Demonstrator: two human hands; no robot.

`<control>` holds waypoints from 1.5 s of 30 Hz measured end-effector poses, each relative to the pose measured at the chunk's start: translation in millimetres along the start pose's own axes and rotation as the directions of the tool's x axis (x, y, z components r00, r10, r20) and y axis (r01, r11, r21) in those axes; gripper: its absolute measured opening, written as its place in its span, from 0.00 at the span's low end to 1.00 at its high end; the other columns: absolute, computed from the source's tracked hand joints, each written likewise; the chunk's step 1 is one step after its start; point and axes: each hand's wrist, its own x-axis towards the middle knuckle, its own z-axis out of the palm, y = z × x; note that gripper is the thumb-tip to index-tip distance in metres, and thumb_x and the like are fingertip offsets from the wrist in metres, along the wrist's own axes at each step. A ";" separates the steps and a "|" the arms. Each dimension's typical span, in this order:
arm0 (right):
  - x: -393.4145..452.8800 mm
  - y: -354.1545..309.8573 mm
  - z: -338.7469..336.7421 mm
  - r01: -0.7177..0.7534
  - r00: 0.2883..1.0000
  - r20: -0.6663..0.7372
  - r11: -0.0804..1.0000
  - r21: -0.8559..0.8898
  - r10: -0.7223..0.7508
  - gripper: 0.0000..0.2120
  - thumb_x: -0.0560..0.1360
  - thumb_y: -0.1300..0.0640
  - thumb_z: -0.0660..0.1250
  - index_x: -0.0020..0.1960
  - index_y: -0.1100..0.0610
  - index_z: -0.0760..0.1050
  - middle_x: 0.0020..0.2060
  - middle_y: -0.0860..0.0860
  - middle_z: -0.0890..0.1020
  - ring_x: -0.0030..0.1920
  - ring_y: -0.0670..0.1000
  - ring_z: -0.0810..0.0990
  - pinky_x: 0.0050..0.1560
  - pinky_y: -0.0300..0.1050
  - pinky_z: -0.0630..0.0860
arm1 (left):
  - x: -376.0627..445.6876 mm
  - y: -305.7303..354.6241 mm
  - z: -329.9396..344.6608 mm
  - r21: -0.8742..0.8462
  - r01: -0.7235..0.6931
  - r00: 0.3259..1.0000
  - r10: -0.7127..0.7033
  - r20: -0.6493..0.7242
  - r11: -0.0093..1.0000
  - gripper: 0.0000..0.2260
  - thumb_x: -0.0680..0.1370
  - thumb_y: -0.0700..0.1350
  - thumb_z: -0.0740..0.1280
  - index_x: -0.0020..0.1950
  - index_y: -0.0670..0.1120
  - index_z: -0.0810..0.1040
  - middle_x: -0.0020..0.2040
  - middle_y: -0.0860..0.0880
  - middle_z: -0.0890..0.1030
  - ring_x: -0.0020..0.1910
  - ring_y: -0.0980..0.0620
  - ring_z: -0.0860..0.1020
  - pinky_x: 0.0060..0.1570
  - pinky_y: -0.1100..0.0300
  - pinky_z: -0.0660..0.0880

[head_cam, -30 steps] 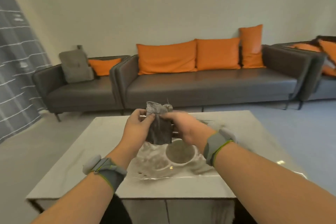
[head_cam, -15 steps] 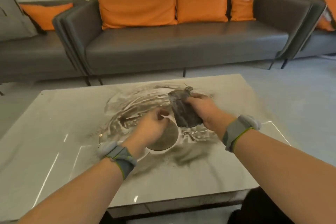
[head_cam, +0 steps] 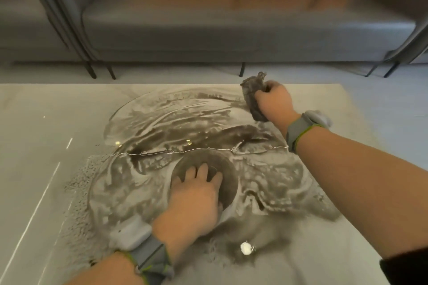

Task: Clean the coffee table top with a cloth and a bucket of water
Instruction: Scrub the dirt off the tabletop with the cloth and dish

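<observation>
- On the coffee table (head_cam: 361, 109), a wide wet, grey-smeared patch spreads around a small round bowl (head_cam: 228, 183) of murky water that stands in the middle of it; this seems to be the water container for the task, though no proper bucket is in view.
- Biggest risk, as I judge it: the left hand (head_cam: 196, 199) presses on the bowl's near rim, and a hard lean there could tip or slide it on the slick top and send dirty water across the table.
- Second risk: the cloth (head_cam: 253, 97) looks dark and soaked, so wiping with it may only spread the grey film further, toward the dry far corner and the edge by the sofa (head_cam: 231, 30).
- Third risk: water already lies close to the near edge and could run off onto the floor if pushed that way.
- Left hand pose: palm down over the bowl, fingers reaching over the rim into it, fairly straight; whether the thumb hooks under the rim I cannot tell, as the hand hides it.
- Right hand (head_cam: 273, 102) pose: arm stretched out to the far right of the wet patch, fingers curled tightly round the bunched cloth, whose lower end sits at or just above the tabletop.
</observation>
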 end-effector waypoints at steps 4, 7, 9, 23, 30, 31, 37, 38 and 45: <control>46.3 14.7 4.7 0.092 0.989 -0.079 0.947 -0.306 -0.122 0.09 0.74 0.55 0.60 0.50 0.56 0.75 0.44 0.58 0.80 0.44 0.63 0.77 0.40 0.48 0.72 | 18.3 -4.1 5.0 -0.033 0.002 0.997 -0.004 -0.073 0.999 0.28 0.78 0.55 0.58 0.77 0.55 0.56 0.78 0.46 0.56 0.75 0.41 0.57 0.70 0.39 0.61; 68.4 24.2 15.3 0.102 0.981 -0.091 0.848 -0.520 -0.174 0.11 0.74 0.55 0.59 0.54 0.56 0.75 0.51 0.59 0.79 0.52 0.64 0.76 0.47 0.52 0.72 | 34.3 -9.6 9.2 -0.064 -0.004 0.992 -0.004 -0.126 0.998 0.29 0.78 0.53 0.58 0.78 0.54 0.55 0.80 0.48 0.54 0.77 0.42 0.55 0.72 0.40 0.59; 72.6 24.1 24.2 0.074 0.980 -0.102 0.793 -0.605 -0.169 0.12 0.76 0.56 0.59 0.56 0.57 0.75 0.54 0.59 0.77 0.55 0.64 0.75 0.52 0.54 0.70 | 41.2 -12.6 12.1 -0.092 -0.025 0.988 0.010 -0.156 0.995 0.28 0.79 0.54 0.57 0.78 0.55 0.55 0.80 0.49 0.53 0.78 0.44 0.54 0.74 0.42 0.57; 43.2 21.1 63.6 0.268 0.963 0.180 0.788 -0.554 -0.201 0.19 0.75 0.58 0.59 0.62 0.49 0.79 0.58 0.55 0.76 0.60 0.61 0.74 0.61 0.54 0.73 | 48.4 -16.1 13.3 -0.098 -0.047 0.984 0.029 -0.174 0.994 0.27 0.79 0.54 0.57 0.78 0.56 0.55 0.81 0.49 0.52 0.78 0.43 0.53 0.73 0.41 0.57; -21.0 70.3 25.7 0.648 0.758 0.422 0.649 -0.399 -0.497 0.23 0.72 0.58 0.61 0.66 0.49 0.78 0.55 0.52 0.77 0.56 0.58 0.75 0.55 0.52 0.76 | 45.1 -14.2 8.7 -0.123 -0.029 0.992 0.014 -0.123 0.992 0.27 0.80 0.53 0.58 0.78 0.56 0.55 0.81 0.49 0.51 0.78 0.44 0.51 0.72 0.35 0.56; -29.1 72.8 17.7 0.673 0.735 0.446 0.628 -0.391 -0.510 0.24 0.71 0.57 0.60 0.65 0.50 0.79 0.55 0.52 0.78 0.55 0.57 0.76 0.53 0.52 0.77 | 44.4 -13.7 7.9 -0.127 -0.026 0.993 0.011 -0.117 0.992 0.27 0.80 0.53 0.58 0.78 0.56 0.55 0.81 0.49 0.51 0.78 0.44 0.51 0.72 0.35 0.57; -20.7 62.4 -18.1 0.669 0.729 0.471 0.663 -0.337 -0.497 0.19 0.67 0.55 0.59 0.56 0.53 0.79 0.49 0.53 0.78 0.49 0.58 0.78 0.48 0.49 0.76 | 43.1 -9.2 6.7 -0.136 -0.017 0.994 0.002 -0.113 0.991 0.27 0.80 0.53 0.58 0.78 0.56 0.55 0.81 0.49 0.52 0.78 0.44 0.52 0.71 0.35 0.59; -8.6 61.4 -22.6 0.631 0.772 0.377 0.686 -0.363 -0.511 0.18 0.68 0.55 0.59 0.55 0.54 0.79 0.48 0.54 0.77 0.49 0.59 0.78 0.48 0.51 0.76 | 43.2 -8.7 6.8 -0.132 -0.015 0.993 0.000 -0.115 0.991 0.27 0.80 0.53 0.58 0.78 0.56 0.55 0.81 0.49 0.52 0.78 0.44 0.52 0.71 0.35 0.59; 62.5 87.9 -36.6 0.093 0.972 -0.108 0.759 -0.645 -0.211 0.18 0.77 0.58 0.59 0.65 0.53 0.77 0.59 0.59 0.74 0.56 0.64 0.74 0.55 0.58 0.76 | 46.2 -3.5 7.6 -0.112 -0.006 0.991 -0.009 -0.136 0.994 0.26 0.80 0.54 0.57 0.78 0.56 0.55 0.81 0.50 0.52 0.78 0.44 0.52 0.70 0.36 0.60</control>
